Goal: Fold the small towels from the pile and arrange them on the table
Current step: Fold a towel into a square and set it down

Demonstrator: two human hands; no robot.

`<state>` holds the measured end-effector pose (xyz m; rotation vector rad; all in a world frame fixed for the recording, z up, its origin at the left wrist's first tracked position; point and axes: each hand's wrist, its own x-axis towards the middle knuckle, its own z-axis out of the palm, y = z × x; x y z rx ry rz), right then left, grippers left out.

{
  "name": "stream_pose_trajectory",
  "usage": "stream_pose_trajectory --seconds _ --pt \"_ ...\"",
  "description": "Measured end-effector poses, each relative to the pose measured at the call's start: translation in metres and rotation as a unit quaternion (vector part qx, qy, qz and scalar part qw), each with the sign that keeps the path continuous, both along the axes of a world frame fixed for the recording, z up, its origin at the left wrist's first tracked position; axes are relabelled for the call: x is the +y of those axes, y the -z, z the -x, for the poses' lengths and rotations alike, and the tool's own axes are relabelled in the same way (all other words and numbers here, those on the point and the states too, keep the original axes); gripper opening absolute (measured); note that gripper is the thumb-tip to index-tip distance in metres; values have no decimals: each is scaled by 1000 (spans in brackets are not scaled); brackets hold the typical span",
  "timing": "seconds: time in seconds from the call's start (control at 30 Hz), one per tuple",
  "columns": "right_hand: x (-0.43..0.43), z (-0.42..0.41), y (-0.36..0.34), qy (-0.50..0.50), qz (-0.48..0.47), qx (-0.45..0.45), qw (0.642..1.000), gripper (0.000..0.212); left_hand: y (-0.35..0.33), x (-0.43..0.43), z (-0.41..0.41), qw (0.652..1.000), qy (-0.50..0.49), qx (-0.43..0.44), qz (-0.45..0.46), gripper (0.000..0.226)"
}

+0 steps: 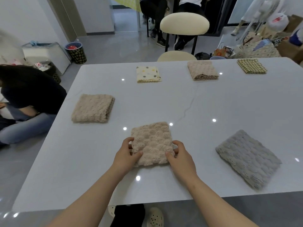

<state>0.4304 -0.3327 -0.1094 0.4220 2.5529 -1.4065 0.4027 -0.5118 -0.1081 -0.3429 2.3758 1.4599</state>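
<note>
Pinches near corners of the beige towel (152,141) with left hand (127,152) and right hand (180,155), lower centre; seemingly squares it on the surface (213,104) to match other towels (92,108).

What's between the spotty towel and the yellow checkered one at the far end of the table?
A folded beige fluffy towel lies between the spotty towel and the checkered towel, seen in the head view.
</note>
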Motion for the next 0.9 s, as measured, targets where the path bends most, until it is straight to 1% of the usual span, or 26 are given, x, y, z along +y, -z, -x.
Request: stream_pose_trajectory --seconds 0.1,0.23,0.33,0.43,0.57,0.67,0.73,0.83,0.9 --pt "0 -1 1 -4 -5 -23 1000 39 1 -1 4 1000 -12 -19 15 41" --pt "7 4 -1 -2 3 -44 999 25 5 -3 12 998 19 -43 52 25" --pt "10 7 -5 -4 11 -51 999 17 6 -2 14 998 17 -49 33 30" --pt "11 7 -5 -2 8 -45 999 13 6 1 14 999 -4 -32 30 34" --pt "10 9 -3 -1 -6 -33 999 15 8 5 12 997 0 -3 72 41" --pt "10 9 -2 -14 -22 -31 999 25 11 11 10 992 27 53 114 45" --pt "10 10 -2 -22 -30 -32 999 29 14 11 11 987 53 78 133 41" --pt "10 11 1 -21 -33 -39 998 33 13 4 12 979 107 65 160 32" --pt "10 11 3 -22 -42 -45 998 34 9 -3 11 981 118 53 146 25"
